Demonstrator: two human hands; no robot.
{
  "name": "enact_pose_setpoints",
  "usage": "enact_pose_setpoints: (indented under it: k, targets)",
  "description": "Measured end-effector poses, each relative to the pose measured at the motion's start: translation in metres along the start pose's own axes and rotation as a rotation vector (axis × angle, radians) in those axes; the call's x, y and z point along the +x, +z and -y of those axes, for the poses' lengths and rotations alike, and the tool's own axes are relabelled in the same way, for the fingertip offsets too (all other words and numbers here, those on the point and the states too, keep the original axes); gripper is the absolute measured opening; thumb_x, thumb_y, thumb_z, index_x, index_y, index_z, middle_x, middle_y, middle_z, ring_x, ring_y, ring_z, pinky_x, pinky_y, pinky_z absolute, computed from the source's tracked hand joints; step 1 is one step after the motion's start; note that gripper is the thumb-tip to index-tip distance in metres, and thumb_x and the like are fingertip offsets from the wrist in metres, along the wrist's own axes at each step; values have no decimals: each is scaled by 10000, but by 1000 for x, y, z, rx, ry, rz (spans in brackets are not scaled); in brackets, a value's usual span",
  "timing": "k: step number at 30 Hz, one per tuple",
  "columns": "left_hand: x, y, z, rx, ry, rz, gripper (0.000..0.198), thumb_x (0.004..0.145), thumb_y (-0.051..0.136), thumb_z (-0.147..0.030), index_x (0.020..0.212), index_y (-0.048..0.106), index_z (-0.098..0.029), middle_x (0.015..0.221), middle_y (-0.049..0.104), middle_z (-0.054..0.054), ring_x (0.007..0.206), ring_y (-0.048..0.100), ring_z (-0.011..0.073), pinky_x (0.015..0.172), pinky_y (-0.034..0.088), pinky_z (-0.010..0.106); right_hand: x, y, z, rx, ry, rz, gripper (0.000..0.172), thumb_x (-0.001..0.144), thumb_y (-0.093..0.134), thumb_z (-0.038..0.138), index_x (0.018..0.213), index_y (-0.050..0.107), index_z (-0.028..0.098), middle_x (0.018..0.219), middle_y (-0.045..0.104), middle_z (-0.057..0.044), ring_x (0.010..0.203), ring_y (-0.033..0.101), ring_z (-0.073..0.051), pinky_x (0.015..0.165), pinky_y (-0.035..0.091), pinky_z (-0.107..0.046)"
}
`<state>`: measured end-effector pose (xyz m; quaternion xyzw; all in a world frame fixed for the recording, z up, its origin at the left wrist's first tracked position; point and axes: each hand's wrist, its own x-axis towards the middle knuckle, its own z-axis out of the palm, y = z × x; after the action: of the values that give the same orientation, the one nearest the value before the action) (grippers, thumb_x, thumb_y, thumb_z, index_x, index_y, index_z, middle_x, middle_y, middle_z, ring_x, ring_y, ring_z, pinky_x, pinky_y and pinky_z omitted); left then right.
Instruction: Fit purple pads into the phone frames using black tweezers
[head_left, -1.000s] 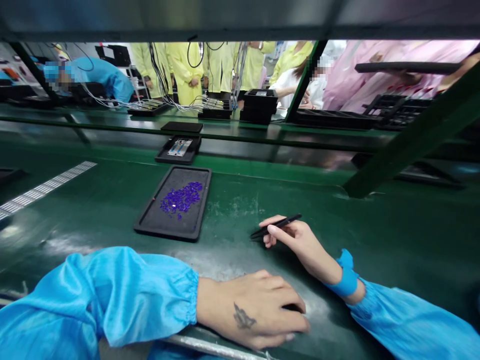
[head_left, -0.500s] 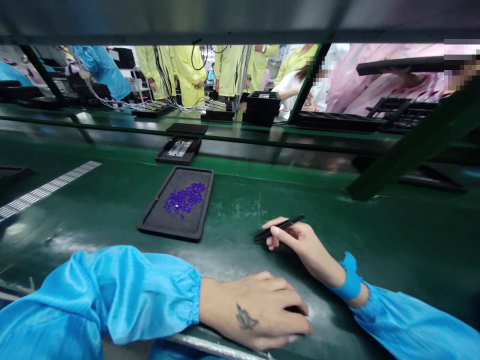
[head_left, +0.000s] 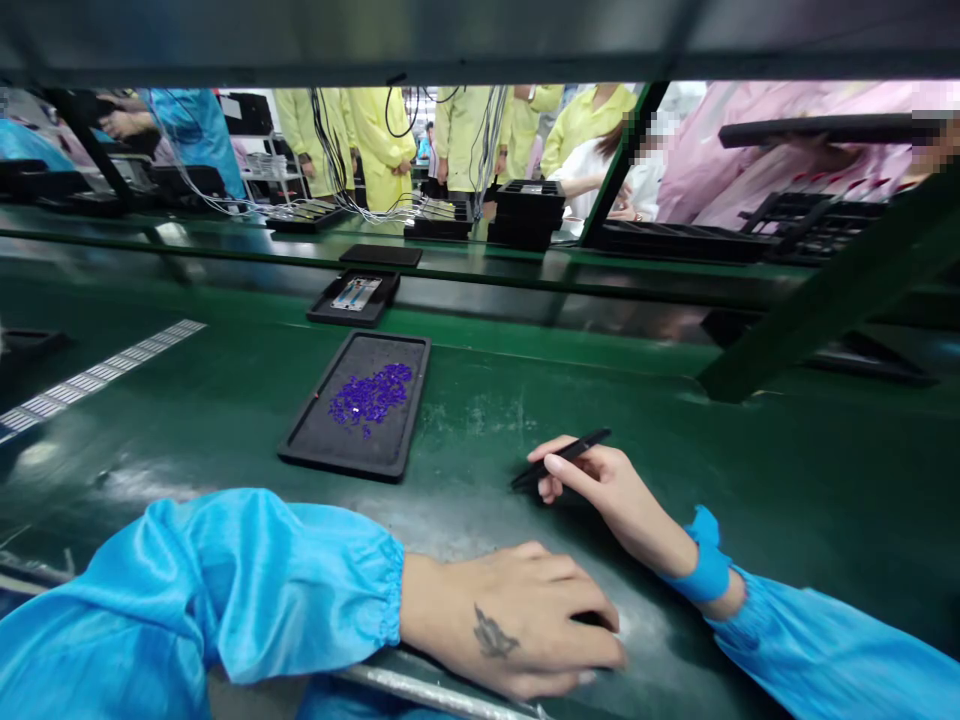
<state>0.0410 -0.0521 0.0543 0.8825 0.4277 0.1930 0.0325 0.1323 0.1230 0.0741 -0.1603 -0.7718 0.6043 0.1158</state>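
My right hand (head_left: 592, 478) pinches slim black tweezers (head_left: 564, 458) above the green bench, with the tips slanting down to the left. A blue band circles that wrist. Palm down near the bench's front edge, my left hand (head_left: 517, 620) lies with its fingers loosely stretched and slightly bent. Nothing shows in it, though its underside is hidden. To the left of the tweezers, apart from both hands, is a shallow black tray (head_left: 300, 446). Many small purple pieces (head_left: 375, 392) are scattered in its middle.
Behind the tray sits a smaller black tray (head_left: 322, 312) with a silvery part in it. A slotted white strip (head_left: 105, 375) crosses the bench at left. A green slanted post (head_left: 780, 330) stands at right. Several people work beyond the rail, among cables and stacked black trays (head_left: 525, 215).
Both hands keep nearly the same pose, and the tweezers stay in my right hand. The whole view has shifted slightly. A person in blue at the back left has moved.
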Motion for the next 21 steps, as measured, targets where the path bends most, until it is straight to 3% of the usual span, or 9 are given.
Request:
enact_pose_setpoints:
  k: [21]
  targets:
    - [2,-3,1,-12,-2,47,308,1026,370,-300,1218,560,-153,1316,562,56,1153,518,193,877,461,350,-1,2,4,-114,15,3,499,841,662,639,907,692,145,618,594,-11,581,538,-144,567,444,-278]
